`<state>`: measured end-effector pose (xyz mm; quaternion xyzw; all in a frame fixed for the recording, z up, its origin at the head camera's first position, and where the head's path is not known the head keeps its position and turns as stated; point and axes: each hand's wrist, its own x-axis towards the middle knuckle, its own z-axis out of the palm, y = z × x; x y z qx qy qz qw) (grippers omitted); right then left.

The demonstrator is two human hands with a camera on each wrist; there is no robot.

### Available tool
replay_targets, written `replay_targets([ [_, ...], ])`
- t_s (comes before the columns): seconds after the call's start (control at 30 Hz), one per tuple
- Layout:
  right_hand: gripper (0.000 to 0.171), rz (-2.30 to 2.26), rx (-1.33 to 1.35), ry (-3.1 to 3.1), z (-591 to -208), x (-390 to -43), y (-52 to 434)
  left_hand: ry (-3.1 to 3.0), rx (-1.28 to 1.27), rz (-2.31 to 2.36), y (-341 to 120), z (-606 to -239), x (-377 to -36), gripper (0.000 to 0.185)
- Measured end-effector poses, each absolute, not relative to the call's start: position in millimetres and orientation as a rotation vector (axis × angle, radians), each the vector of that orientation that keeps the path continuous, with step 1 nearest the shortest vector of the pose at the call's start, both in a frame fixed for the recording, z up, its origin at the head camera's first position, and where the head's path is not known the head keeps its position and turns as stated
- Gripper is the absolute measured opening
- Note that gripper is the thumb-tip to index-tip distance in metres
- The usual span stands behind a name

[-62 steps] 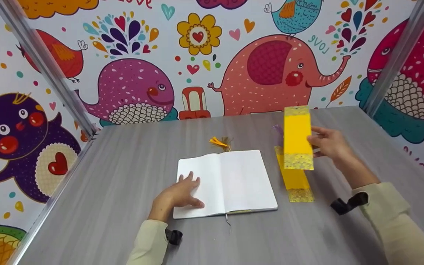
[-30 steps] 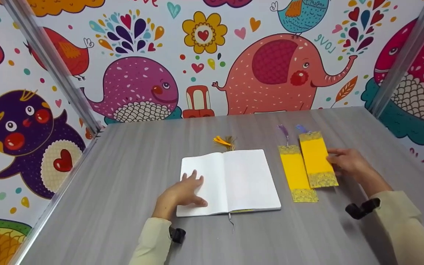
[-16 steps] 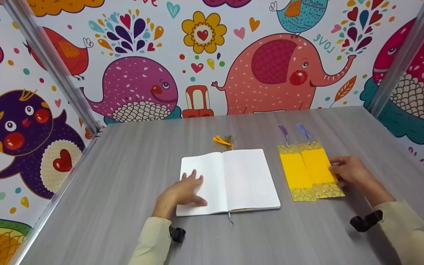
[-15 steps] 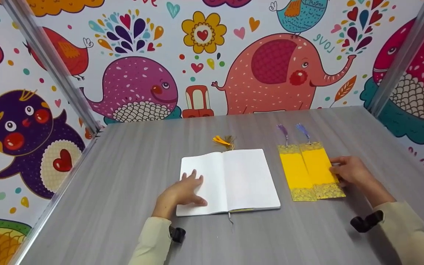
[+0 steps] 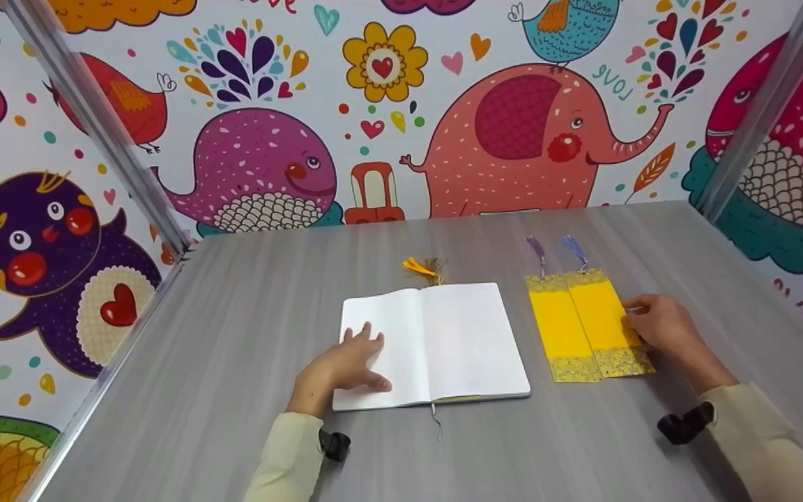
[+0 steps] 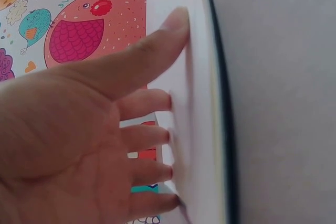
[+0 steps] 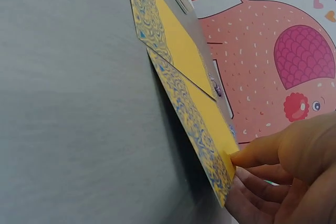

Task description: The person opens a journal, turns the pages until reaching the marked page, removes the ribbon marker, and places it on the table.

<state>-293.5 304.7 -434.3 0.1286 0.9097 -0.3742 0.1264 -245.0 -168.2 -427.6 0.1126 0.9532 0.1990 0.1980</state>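
Note:
An open notebook [image 5: 471, 341] with blank white pages lies on the table. My left hand [image 5: 346, 362] rests on its left page, fingers spread. To the right are two yellow bookmarks with patterned gold ends, side by side: the left bookmark [image 5: 560, 324] has a purple tassel, and the right bookmark [image 5: 605, 314] a bluish one. With my right hand [image 5: 666, 331] I pinch the right bookmark by its outer edge. In the right wrist view my thumb [image 7: 257, 153] is on its face and the other fingers are at its underside. That edge tilts slightly off the table, with shadow beneath.
An orange and olive tassel [image 5: 421, 267] pokes out past the notebook's top edge. A thin ribbon [image 5: 436, 418] hangs from its bottom edge onto the grey table [image 5: 234, 390]. Printed cartoon panels [image 5: 255, 167] and metal posts [image 5: 95, 125] bound the back and sides.
My right hand has lowered the bookmark from in the air above the other one and brought it alongside, to the right. My left hand stays on the page.

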Motion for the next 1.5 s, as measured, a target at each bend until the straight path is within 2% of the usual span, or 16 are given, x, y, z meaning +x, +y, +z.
replay_targets([
  [0.23, 0.049, -1.094, 0.429, 2.677, -435.4, -292.0, 301.4, 2.670, 0.327, 0.564, -168.3, -428.3, -244.4, 0.087],
  [0.73, 0.050, -0.883, 0.295, 2.868, -435.9, -283.3, 295.8, 2.651, 0.323, 0.575, -169.9, -426.0, -244.2, 0.088],
  [0.97, 0.046, -0.911, 0.320, 2.886, -434.3, -278.3, 292.0, 2.655, 0.322, 0.570, -170.1, -427.7, -244.8, 0.087],
  [1.23, 0.046, -1.077, 0.249, 2.934, -425.7, -272.3, 264.2, 2.665, 0.309, 0.575, -170.3, -428.2, -243.8, 0.088],
  [1.5, 0.049, -1.204, 0.053, 3.016, -419.3, -255.1, 232.3, 2.655, 0.317, 0.591, -168.9, -427.5, -243.3, 0.088],
])
